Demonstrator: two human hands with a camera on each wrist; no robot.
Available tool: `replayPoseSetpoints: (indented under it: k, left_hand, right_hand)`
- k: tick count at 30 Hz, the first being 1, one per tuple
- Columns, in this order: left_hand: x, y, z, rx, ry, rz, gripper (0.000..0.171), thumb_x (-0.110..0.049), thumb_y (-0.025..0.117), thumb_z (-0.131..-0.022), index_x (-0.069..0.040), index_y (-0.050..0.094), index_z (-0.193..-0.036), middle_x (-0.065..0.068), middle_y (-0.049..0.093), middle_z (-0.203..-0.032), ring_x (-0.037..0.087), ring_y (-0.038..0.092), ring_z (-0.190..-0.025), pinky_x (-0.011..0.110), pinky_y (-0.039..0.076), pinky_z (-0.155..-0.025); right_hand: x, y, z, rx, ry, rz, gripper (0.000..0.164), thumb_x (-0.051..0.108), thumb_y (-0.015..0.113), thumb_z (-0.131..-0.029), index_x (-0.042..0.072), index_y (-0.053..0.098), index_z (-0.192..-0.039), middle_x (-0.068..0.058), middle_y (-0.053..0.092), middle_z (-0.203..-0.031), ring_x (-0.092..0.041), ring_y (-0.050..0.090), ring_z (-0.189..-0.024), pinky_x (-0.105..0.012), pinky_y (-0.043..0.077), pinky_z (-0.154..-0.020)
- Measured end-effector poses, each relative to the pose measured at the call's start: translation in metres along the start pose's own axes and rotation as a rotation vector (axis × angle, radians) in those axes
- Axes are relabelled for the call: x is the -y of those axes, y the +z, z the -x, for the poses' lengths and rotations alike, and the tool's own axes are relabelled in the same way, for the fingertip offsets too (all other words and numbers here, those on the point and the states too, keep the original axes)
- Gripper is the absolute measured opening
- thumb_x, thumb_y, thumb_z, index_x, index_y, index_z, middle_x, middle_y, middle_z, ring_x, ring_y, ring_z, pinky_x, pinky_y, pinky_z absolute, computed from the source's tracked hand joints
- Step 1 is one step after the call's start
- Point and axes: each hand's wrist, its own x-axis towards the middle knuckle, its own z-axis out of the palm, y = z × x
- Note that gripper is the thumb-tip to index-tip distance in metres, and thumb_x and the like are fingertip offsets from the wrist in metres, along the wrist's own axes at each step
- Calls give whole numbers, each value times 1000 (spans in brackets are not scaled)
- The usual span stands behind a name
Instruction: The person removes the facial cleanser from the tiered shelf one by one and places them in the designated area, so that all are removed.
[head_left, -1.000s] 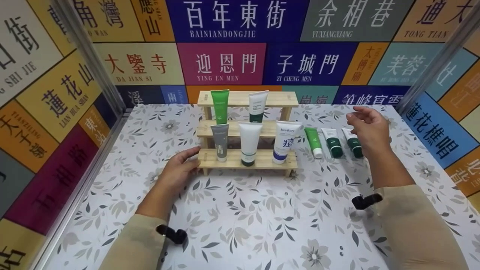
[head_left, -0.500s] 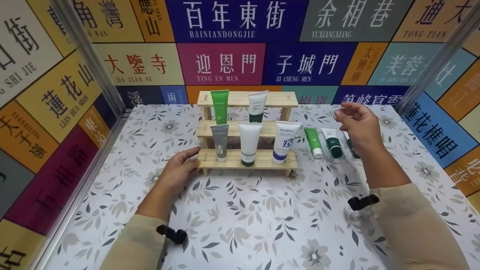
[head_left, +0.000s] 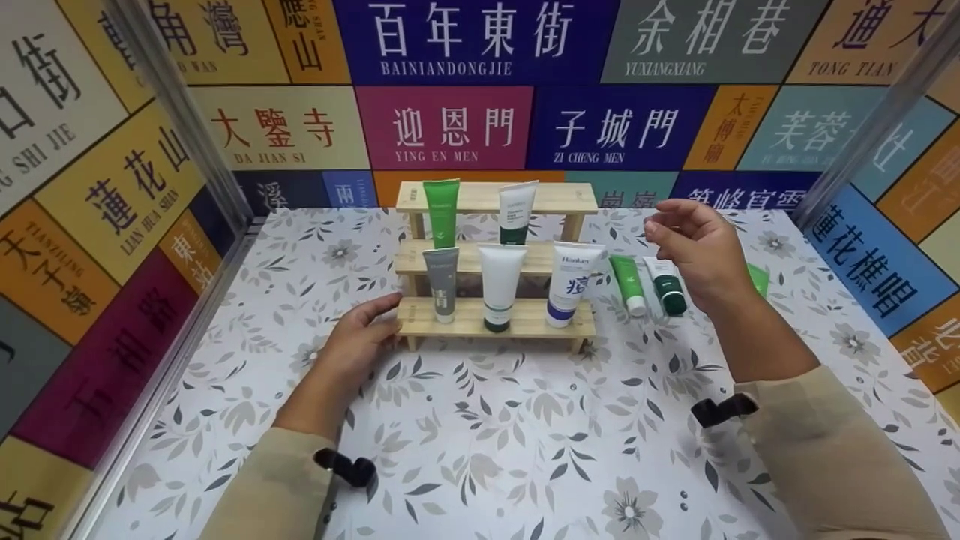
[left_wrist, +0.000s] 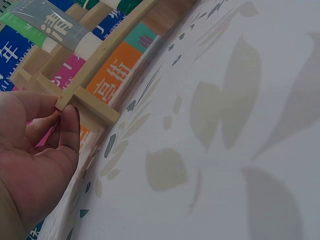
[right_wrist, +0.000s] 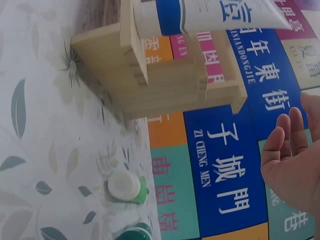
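My left hand (head_left: 358, 341) pinches the left end of the lowest step of a three-step wooden stand (head_left: 517, 328); the left wrist view shows thumb and fingertips at the board's corner (left_wrist: 61, 104). On the bottom step stand a grey tube (head_left: 441, 283), a white tube (head_left: 500, 281) and a white tube with a blue cap (head_left: 574, 285). Behind them are a green tube (head_left: 441, 210) and a white-and-dark-green tube (head_left: 516, 206). My right hand (head_left: 701, 251), fingers loosely bent and holding nothing, hovers right of the stand.
Right of the stand lie a green tube (head_left: 627, 281) and a white tube with a dark green cap (head_left: 665, 285). A green piece (head_left: 759, 279) shows beyond my right wrist, which covers what lies beneath it. Lettered panels (head_left: 442, 127) wall the flower-patterned table (head_left: 480, 435).
My right hand has moved left and slightly up, over the lying tubes towards the stand. A green piece has come into sight at its right. My left hand stays on the stand.
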Motion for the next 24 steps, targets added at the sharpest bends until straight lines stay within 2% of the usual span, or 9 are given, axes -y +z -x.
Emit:
replayPoseSetpoints:
  k: [10, 15, 24]
  left_hand:
    - [0, 0, -2, 2, -1, 16, 51, -5, 61, -105, -10, 55, -155, 12, 61, -152, 12, 70, -110, 25, 56, -88]
    - [-1, -1, -1, 2, -7, 11, 51, -7, 61, -105, -11, 54, -156, 11, 61, -154, 13, 69, -115, 24, 55, -89]
    - [0, -1, 0, 12, 10, 13, 52, -5, 61, -105, -8, 53, -156, 16, 61, -152, 11, 71, -107, 24, 56, -88]
  right_hand:
    - [16, 19, 3, 10, 8, 77, 34, 21, 81, -96, 13, 71, -127, -1, 70, -111, -16, 68, -98, -23, 58, -75]
    - [19, 31, -1, 43, -1, 68, 33, 20, 82, -95, 13, 71, -126, -1, 72, -109, -15, 68, -96, -22, 57, -75]
    - [28, 49, -10, 122, -28, 89, 34, 17, 82, -95, 13, 70, -127, 0, 73, -110, -15, 67, -95, -24, 57, -75]
